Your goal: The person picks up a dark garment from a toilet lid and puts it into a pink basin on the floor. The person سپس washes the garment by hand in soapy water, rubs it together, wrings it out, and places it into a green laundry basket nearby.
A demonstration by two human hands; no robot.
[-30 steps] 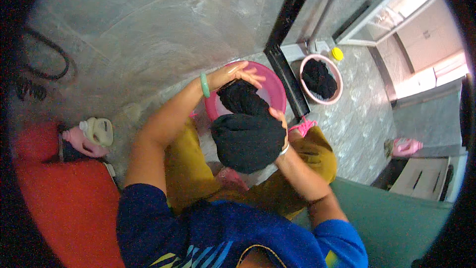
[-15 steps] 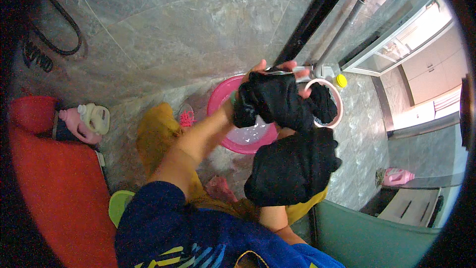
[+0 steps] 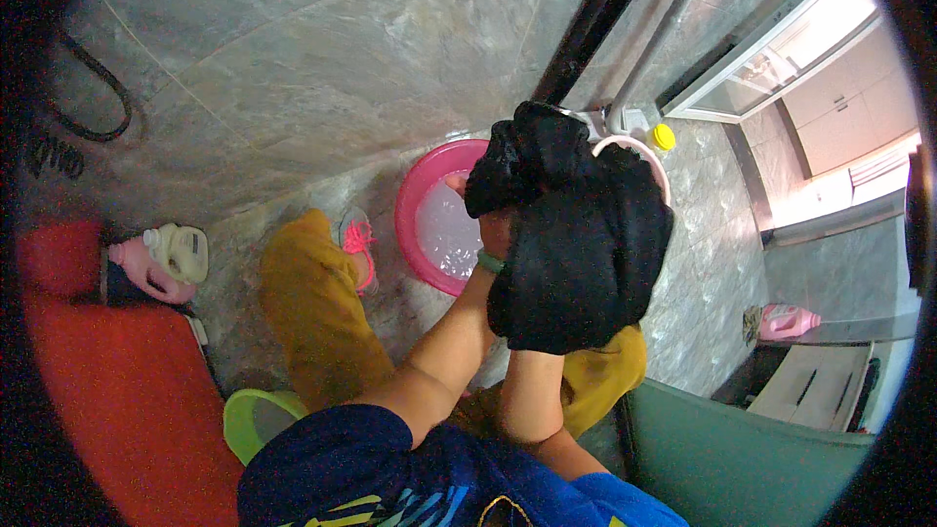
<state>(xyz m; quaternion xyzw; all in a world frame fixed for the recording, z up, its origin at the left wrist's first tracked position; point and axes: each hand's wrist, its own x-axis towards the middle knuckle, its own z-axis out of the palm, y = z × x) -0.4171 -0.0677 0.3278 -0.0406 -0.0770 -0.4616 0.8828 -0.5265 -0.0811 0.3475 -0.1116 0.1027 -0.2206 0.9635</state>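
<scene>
A bunched black garment (image 3: 586, 244) hangs over my right forearm, its upper folds above the pink basin (image 3: 408, 224) of cloudy, sudsy water. My left hand (image 3: 496, 228), with a green band at the wrist, grips the garment's left side; cloth covers most of its fingers. Left of the folds a fingertip pokes out over the water; whose hand it belongs to, I cannot tell. My right forearm (image 3: 535, 385) goes up under the cloth, which hides the right hand. Behind the garment stands a pale pink tub (image 3: 634, 144), mostly covered from sight.
Pink (image 3: 156, 271) and cream (image 3: 185, 252) jugs stand at the left by a red seat (image 3: 117, 381). A green basin (image 3: 256, 420) is beside me. A yellow-lidded container (image 3: 663, 137) and grey pipe (image 3: 649, 49) are beyond the tub. Another pink jug (image 3: 789, 321) lies right.
The garment has gathered higher over my right forearm, covering the right hand's fingers that showed before. My left hand has moved lower, toward the right wrist. The pale tub is now more hidden.
</scene>
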